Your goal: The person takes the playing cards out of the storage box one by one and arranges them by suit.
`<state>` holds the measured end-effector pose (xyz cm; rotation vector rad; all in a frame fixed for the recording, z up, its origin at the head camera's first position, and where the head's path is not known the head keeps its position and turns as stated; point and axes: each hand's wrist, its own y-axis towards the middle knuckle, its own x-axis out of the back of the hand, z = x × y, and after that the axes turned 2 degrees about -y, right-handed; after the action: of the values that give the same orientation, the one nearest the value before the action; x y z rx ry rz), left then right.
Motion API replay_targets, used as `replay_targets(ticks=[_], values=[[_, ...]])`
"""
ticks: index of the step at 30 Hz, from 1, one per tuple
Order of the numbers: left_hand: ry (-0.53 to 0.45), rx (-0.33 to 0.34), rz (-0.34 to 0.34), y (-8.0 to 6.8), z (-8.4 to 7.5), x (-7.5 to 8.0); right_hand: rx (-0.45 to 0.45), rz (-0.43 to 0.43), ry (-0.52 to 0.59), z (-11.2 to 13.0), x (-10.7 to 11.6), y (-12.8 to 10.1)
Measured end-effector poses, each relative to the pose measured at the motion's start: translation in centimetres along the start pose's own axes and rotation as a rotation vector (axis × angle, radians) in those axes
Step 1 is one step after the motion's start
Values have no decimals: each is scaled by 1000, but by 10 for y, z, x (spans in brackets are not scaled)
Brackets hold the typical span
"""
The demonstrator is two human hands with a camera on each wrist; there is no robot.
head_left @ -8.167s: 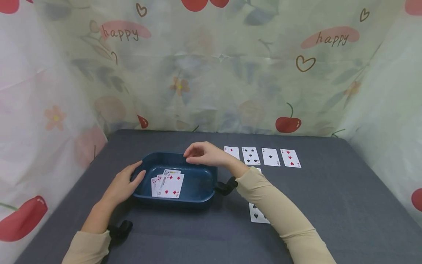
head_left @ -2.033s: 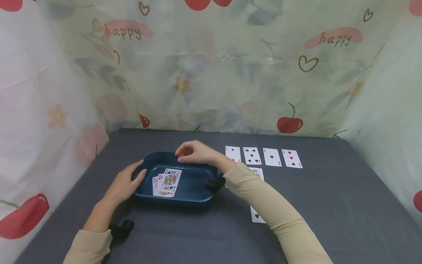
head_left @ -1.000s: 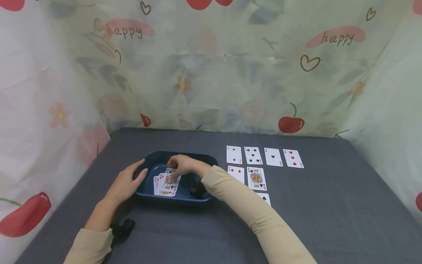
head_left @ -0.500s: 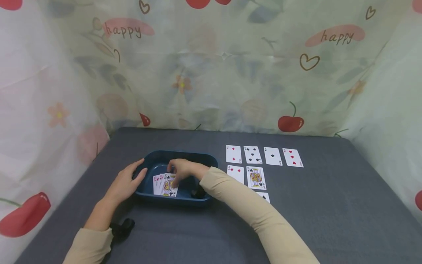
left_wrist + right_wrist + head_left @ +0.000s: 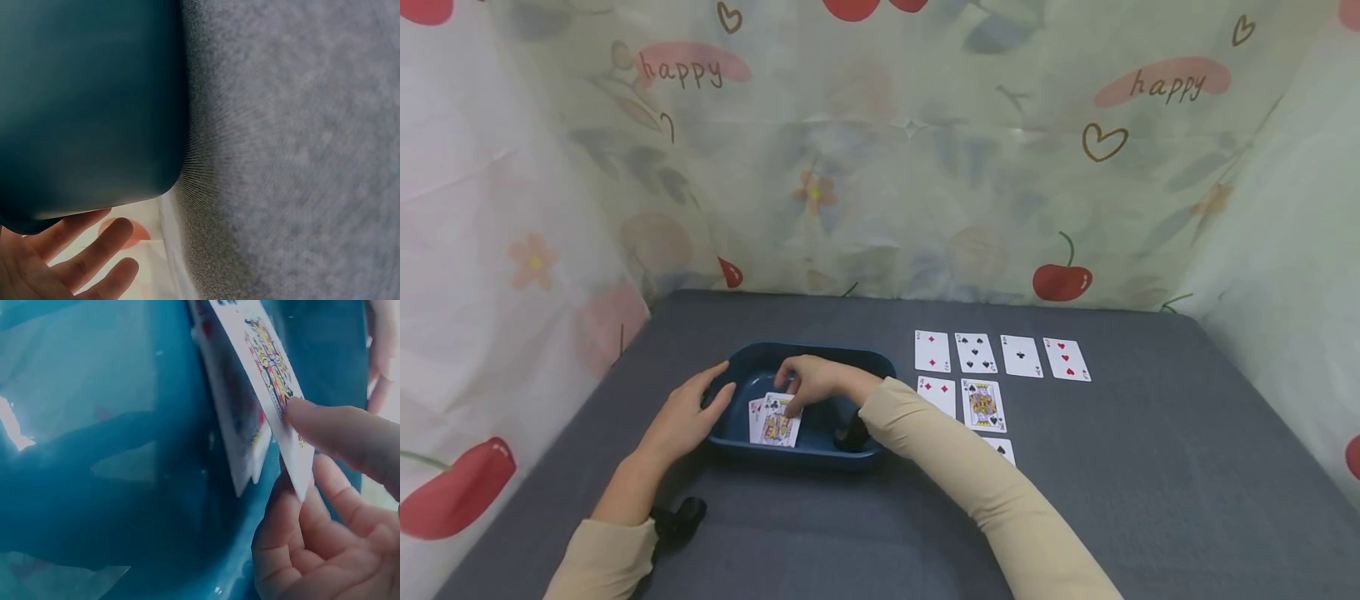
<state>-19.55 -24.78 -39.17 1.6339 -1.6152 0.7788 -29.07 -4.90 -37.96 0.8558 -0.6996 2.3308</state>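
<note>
A dark blue tray (image 5: 808, 458) stands on the grey cloth. Inside it, my right hand (image 5: 817, 380) pinches a king of clubs playing card (image 5: 778, 429) between thumb and fingers. The right wrist view shows the king (image 5: 275, 369) tilted up, apart from the cards (image 5: 228, 400) behind it. Those cards (image 5: 755, 412) peek out at the king's left in the head view. My left hand (image 5: 681, 421) rests at the tray's left end, thumb over the rim. Its fingers (image 5: 94, 256) extend loosely along the tray's outside in the left wrist view.
Face-up cards lie in rows right of the tray: two of diamonds (image 5: 932, 352), a spade card (image 5: 975, 353), ace of clubs (image 5: 1022, 357) and three of hearts (image 5: 1067, 359) at the back. Nearer are a diamond card (image 5: 937, 397), king of spades (image 5: 983, 406) and a half-hidden spade card (image 5: 1002, 449).
The diamond card that topped the tray's pile now lies on the cloth. My right hand has come down into the tray, pinched the king of clubs and shifted it left. My left hand stays put.
</note>
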Motion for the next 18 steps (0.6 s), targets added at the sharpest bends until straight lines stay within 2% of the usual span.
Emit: replay_targets(ticks=[8, 18], values=[[-9, -5, -3, 1, 2, -1, 72, 57, 62, 3, 9, -4], [-4, -4, -2, 1, 4, -1, 90, -40, 166, 5, 30, -19]])
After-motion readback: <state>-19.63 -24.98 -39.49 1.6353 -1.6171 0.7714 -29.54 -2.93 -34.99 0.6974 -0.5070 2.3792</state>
